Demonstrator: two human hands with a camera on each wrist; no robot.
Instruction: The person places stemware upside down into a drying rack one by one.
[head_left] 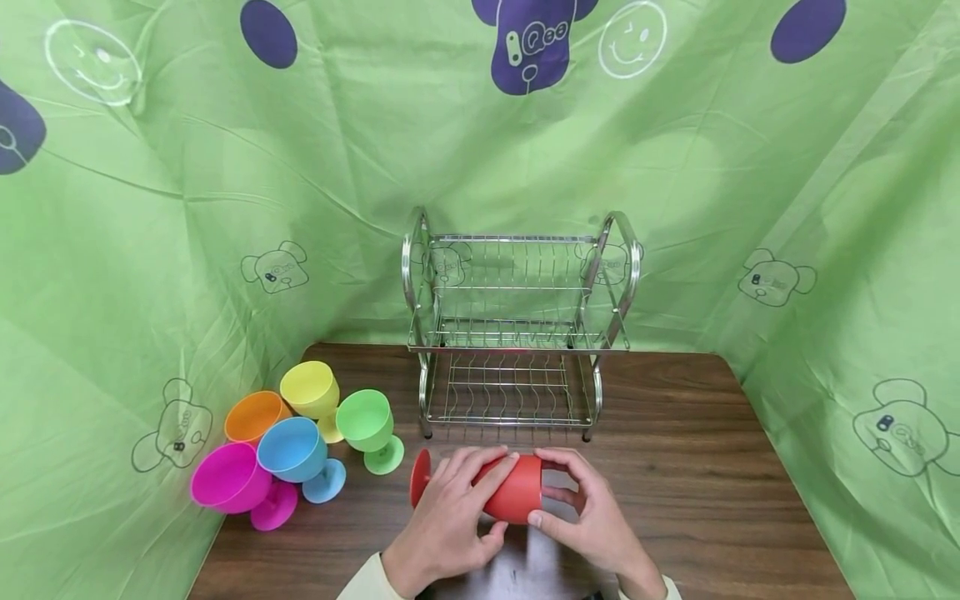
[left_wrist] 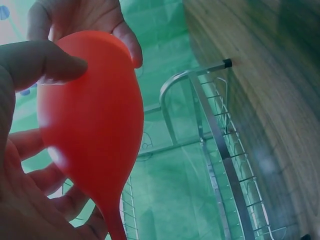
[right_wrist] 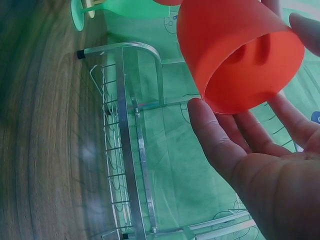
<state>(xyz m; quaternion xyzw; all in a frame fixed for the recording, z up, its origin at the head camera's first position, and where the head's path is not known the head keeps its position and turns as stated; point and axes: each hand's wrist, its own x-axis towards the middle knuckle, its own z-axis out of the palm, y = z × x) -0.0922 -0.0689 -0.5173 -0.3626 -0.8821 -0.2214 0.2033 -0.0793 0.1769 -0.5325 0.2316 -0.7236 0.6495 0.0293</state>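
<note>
A red plastic goblet (head_left: 519, 493) lies sideways in the air above the table's front, its foot to the left and its mouth to the right. My left hand (head_left: 450, 521) grips the bowl, with the fingers over the top and the thumb on the near side. At the mouth, my right hand (head_left: 596, 521) holds the rim between thumb and fingers. In the left wrist view the goblet (left_wrist: 95, 115) narrows down to its stem. The right wrist view looks into the hollow bowl (right_wrist: 250, 75), with the right fingertips around its edge.
Behind the hands stands a two-tier chrome dish rack (head_left: 517, 349) on the wooden table (head_left: 675, 467). On the left are upright goblets: pink (head_left: 231, 481), blue (head_left: 291, 450), orange (head_left: 255, 415), yellow (head_left: 309, 389) and green (head_left: 365, 421). Green cloth (head_left: 360, 150) encloses the back and sides.
</note>
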